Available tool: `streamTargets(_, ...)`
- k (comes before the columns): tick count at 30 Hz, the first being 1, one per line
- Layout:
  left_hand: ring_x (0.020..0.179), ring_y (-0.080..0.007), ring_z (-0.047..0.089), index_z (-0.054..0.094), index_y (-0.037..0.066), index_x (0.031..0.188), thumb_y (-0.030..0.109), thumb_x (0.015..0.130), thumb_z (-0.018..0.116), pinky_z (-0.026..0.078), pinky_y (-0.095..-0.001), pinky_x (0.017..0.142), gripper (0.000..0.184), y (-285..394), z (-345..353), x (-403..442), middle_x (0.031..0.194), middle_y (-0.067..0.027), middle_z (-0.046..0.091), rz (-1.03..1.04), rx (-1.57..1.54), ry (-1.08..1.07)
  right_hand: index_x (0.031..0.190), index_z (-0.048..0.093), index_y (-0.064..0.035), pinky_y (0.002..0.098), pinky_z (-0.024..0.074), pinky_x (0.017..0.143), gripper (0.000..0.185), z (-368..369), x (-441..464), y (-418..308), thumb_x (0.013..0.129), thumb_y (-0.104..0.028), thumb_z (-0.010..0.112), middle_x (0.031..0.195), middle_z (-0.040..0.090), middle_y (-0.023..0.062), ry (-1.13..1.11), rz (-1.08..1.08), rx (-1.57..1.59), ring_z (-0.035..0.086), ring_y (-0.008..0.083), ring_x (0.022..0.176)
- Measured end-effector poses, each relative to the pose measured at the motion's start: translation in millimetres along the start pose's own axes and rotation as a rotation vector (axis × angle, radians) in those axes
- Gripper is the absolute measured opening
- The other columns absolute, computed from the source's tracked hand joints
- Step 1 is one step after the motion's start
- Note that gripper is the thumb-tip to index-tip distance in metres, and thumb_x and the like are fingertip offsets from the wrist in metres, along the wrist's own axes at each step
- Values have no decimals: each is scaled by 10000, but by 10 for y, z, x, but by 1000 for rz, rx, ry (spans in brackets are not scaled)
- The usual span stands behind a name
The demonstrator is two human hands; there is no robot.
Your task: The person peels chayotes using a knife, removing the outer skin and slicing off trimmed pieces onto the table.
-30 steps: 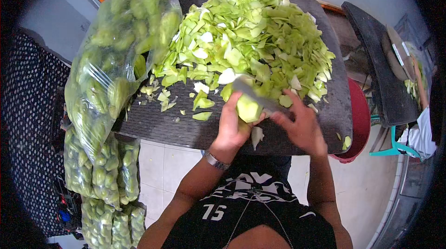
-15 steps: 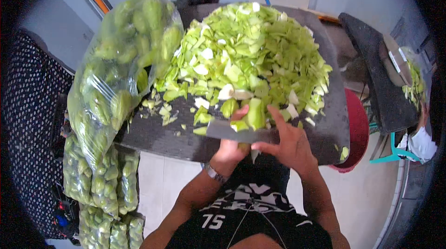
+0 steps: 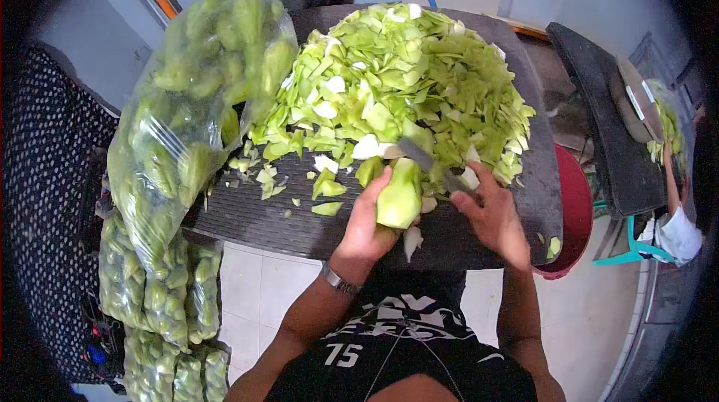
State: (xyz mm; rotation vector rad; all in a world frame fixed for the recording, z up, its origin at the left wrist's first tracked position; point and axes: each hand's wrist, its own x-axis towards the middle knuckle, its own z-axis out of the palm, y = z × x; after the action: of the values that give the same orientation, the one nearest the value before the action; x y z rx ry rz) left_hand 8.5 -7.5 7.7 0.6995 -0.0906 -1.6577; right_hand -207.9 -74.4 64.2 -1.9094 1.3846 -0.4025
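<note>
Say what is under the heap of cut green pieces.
The dark table shows around the heap, which rests on it. The surface directly beneath, and anything buried there, is covered.

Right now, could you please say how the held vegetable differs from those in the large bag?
The held vegetable shows flat cut faces; the bagged vegetables look rounded. The held vegetable sits in the left hand; the bagged vegetables lie inside clear plastic. Both are green.

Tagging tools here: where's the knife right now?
Head view: the knife is in the right hand, just right of centre, up and right of the vegetable in the left hand, near the heap of green pieces.
</note>
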Motion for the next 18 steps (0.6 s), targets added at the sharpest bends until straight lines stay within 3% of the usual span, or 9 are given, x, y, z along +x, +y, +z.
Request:
streamTargets(2,983,-246,681,595,83,1289,408,1021,613,563,-414,818,422,-109,106,-86,1112,-82,691,186,144,47,1477,430,15,484,559,854,866,76,-78,-112,888,-535,748,1024,708,308,-90,-72,33,713,458,977)
streamTargets(4,1064,-221,658,596,83,1269,398,994,668,544,-424,921,424,-107,-12,61,1132,-74,672,69,8,37,1500,401,6,492,558,864,930,206,-149,-211,868,-583,744,1075,699,310,-102,-165,-53,709,462,979)
streamTargets(7,1065,-211,656,600,85,1253,395,985,681,530,-416,949,418,-115,-34,93,1125,-63,670,112,87,-28,1534,353,-8,506,558,873,1024,251,-150,-265,833,-643,745,1148,684,308,-115,-233,-107,705,465,983)
streamTargets(12,885,-199,687,609,94,1229,402,996,656,575,-379,694,389,-186,-156,155,1063,-75,687,161,112,50,1553,330,-41,511,562,841,1034,287,-76,-164,821,-629,761,1097,700,291,-8,-313,-204,707,463,959)
streamTargets(16,772,-195,686,611,105,1226,453,1041,553,532,-337,501,398,-102,-112,-14,1008,-79,693,113,213,-5,1527,378,-52,515,562,817,962,146,14,-48,829,-578,780,1057,706,292,23,-174,-180,709,463,943)
streamTargets(18,785,-201,689,609,105,1247,464,1055,512,541,-346,524,419,-36,-78,-48,1002,-74,697,46,194,8,1497,424,-46,511,563,809,876,47,40,34,857,-527,779,1020,709,295,3,-111,-125,710,463,938)
